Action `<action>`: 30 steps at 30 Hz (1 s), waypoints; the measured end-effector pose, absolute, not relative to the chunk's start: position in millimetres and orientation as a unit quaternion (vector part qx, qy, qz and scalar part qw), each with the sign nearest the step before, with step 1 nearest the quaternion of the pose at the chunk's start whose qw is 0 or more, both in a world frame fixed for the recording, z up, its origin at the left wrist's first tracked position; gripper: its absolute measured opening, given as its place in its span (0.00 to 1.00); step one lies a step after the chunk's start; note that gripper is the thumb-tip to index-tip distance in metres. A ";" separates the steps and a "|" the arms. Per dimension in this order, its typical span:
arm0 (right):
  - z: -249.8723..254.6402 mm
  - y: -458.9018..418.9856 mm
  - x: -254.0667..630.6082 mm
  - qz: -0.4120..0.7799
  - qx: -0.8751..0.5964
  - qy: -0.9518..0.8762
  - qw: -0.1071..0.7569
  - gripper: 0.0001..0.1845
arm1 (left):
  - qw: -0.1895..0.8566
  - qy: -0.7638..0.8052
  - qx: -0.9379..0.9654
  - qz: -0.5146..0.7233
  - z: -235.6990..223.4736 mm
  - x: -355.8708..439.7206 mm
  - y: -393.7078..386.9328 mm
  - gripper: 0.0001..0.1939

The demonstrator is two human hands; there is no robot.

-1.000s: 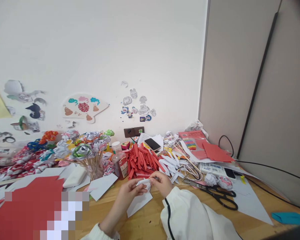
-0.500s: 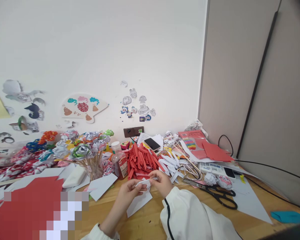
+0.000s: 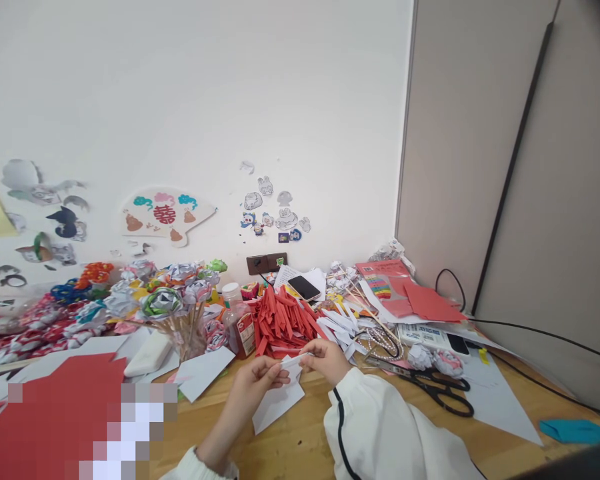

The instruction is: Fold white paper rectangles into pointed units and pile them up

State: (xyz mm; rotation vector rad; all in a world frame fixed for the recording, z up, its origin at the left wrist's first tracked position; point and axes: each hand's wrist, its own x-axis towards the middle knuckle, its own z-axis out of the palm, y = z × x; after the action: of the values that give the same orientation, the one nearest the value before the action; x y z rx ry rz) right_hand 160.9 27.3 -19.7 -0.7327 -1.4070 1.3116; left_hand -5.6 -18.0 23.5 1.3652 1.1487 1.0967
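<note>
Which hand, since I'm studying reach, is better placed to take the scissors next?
Right, I'd judge. The right hand is nearer the scissors, which lie on its side; the left hand would likely have to reach past it. Both hold white paper, so the right must first let go.

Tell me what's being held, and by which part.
A small white paper piece: the left grip holds its left end, the right grip its right end.

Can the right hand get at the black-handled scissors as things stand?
Probably yes: the scissors' handles lie uncovered beside the right sleeve, though the right hand is pinching white paper.
</note>
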 end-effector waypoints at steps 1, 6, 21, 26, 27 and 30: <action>-19.2 26.8 160.6 0.545 -0.306 -0.584 0.519 0.15 | 0.501 0.475 0.564 0.453 23.8 -5.2 -18.2 0.16; -14.5 23.6 160.9 0.537 -0.310 -0.585 0.522 0.15 | 0.509 0.466 0.564 0.453 23.1 -5.8 -17.3 0.16; -7.7 19.6 171.0 0.605 -0.231 -0.584 0.490 0.21 | 0.538 0.480 0.528 0.448 26.8 -10.4 -15.5 0.17; -11.2 20.0 168.6 0.582 -0.256 -0.616 0.466 0.20 | 0.517 0.486 0.551 0.439 20.0 -9.7 -13.3 0.17; -13.0 20.1 166.8 0.573 -0.266 -0.623 0.460 0.20 | 0.505 0.486 0.565 0.436 17.4 -9.1 -12.8 0.16; -18.2 19.8 160.0 0.554 -0.290 -0.635 0.454 0.17 | 0.453 0.476 0.622 0.426 9.4 -7.1 -12.0 0.13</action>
State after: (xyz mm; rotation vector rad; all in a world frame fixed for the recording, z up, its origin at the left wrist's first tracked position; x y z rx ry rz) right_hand 160.0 19.8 -18.2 -0.7152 -1.5681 1.3676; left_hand -7.1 -12.0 9.4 1.5360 1.1744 1.0526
